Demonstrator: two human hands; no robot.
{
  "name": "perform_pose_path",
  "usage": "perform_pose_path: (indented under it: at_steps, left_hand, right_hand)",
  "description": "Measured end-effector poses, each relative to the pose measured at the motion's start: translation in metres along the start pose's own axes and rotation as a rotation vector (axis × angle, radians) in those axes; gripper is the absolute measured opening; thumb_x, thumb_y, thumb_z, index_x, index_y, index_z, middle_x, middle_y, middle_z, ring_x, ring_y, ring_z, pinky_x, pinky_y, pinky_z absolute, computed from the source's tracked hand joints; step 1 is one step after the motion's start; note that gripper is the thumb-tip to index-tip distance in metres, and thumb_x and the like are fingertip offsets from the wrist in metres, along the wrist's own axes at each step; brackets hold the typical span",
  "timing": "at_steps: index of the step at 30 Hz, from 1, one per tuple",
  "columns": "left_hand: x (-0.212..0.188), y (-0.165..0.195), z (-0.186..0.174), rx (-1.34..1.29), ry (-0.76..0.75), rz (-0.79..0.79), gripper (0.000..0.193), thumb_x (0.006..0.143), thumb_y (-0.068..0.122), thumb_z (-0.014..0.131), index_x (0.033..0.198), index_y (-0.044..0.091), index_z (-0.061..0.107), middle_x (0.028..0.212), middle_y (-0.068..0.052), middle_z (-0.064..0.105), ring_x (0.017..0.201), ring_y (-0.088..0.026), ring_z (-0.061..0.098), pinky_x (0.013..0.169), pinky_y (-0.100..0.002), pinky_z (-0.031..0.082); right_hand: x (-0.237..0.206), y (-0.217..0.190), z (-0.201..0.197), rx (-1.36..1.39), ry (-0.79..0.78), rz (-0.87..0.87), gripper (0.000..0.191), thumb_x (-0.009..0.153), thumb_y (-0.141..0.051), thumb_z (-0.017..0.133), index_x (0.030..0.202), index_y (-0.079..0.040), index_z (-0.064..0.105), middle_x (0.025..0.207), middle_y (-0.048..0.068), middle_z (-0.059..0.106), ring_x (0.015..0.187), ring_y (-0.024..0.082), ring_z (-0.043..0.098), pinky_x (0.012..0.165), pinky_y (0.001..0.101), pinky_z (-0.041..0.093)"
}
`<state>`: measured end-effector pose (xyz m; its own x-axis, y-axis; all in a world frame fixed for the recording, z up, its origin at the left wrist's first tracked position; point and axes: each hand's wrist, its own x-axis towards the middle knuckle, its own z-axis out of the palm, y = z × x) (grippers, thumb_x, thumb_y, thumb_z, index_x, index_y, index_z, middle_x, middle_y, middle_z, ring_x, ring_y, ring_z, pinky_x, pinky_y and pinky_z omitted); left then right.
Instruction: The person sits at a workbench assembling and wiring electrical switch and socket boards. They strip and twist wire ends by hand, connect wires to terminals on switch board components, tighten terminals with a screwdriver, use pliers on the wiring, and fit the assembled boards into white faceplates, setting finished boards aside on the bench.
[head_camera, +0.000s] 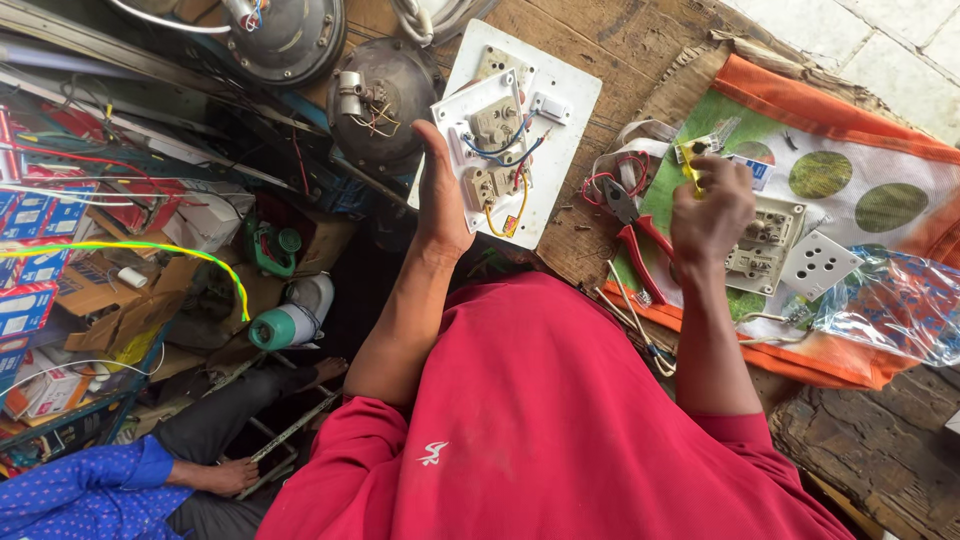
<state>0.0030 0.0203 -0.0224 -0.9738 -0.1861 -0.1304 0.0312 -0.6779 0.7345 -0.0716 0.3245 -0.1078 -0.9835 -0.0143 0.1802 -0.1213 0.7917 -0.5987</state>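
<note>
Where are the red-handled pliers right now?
In the head view the red-handled pliers lie on the wooden bench at the left edge of the orange cloth, just left of the right hand and beside a coil of red wire.

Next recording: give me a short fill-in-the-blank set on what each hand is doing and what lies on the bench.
1. The left hand steadies a white switch plate whose ____ side, with its coloured wires, faces up.
2. The right hand holds a small tool with a ____ handle.
3. Pliers with ____ handles lie between the two hands.
4. Loose white sockets lie on an orange and ____ sheet.

Missing words: back; yellow; red; green
</note>
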Motion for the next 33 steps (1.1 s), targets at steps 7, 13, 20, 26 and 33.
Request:
perform_pose_path:
  at_steps: [7, 13, 20, 26, 33]
  left_hand:
    - [-0.007, 0.008, 0.013, -0.005, -0.052, -0.029, 0.094, 0.101, 0.075, 0.035, 0.161, 0.002, 0.037, 0.145, -0.018, 0.060, 0.125, -0.028, 0.065, 0.105, -0.047, 0.057]
    - [-0.005, 0.008, 0.022, -0.109, -0.050, -0.083, 0.094, 0.095, 0.076, 0.035, 0.157, 0.006, 0.038, 0.143, -0.016, 0.062, 0.124, -0.028, 0.067, 0.105, -0.048, 0.058]
    - [-0.004, 0.006, 0.023, -0.154, -0.135, -0.069, 0.097, 0.100, 0.077, 0.034, 0.161, 0.002, 0.038, 0.148, -0.019, 0.059, 0.129, -0.030, 0.065, 0.108, -0.047, 0.056]
    - [-0.003, 0.007, 0.029, -0.143, -0.132, -0.068, 0.098, 0.098, 0.076, 0.034, 0.162, 0.002, 0.036, 0.151, -0.018, 0.057, 0.133, -0.030, 0.063, 0.110, -0.047, 0.055]
    - [-0.005, 0.009, 0.028, -0.030, -0.055, -0.020, 0.091, 0.101, 0.073, 0.034, 0.160, 0.004, 0.034, 0.146, -0.017, 0.058, 0.124, -0.029, 0.065, 0.104, -0.047, 0.057]
  right_hand:
    - [-0.002, -0.056, -0.055, 1.160, -0.040, 0.181, 0.020, 0.097, 0.010, 0.064, 0.108, 0.002, 0.078, 0.113, 0.017, 0.074, 0.087, 0.018, 0.070, 0.076, 0.0277, 0.057]
    - [-0.011, -0.129, -0.075, 1.035, -0.075, -0.187, 0.029, 0.101, 0.006, 0.076, 0.121, -0.001, 0.057, 0.117, 0.017, 0.070, 0.114, 0.023, 0.075, 0.097, 0.0369, 0.063]
    - [-0.015, -0.157, -0.077, 0.736, 0.037, -0.423, 0.032, 0.103, 0.002, 0.078, 0.114, -0.006, 0.049, 0.111, 0.015, 0.076, 0.103, 0.022, 0.077, 0.085, 0.0280, 0.060]
    - [-0.015, -0.150, -0.072, 0.614, 0.083, -0.508, 0.032, 0.103, 0.002, 0.081, 0.113, -0.006, 0.051, 0.112, 0.016, 0.076, 0.100, 0.021, 0.078, 0.084, 0.0265, 0.060]
    - [-0.012, -0.152, -0.074, 0.638, 0.063, -0.525, 0.028, 0.101, 0.005, 0.080, 0.109, -0.004, 0.054, 0.110, 0.019, 0.075, 0.098, 0.023, 0.077, 0.082, 0.0284, 0.060]
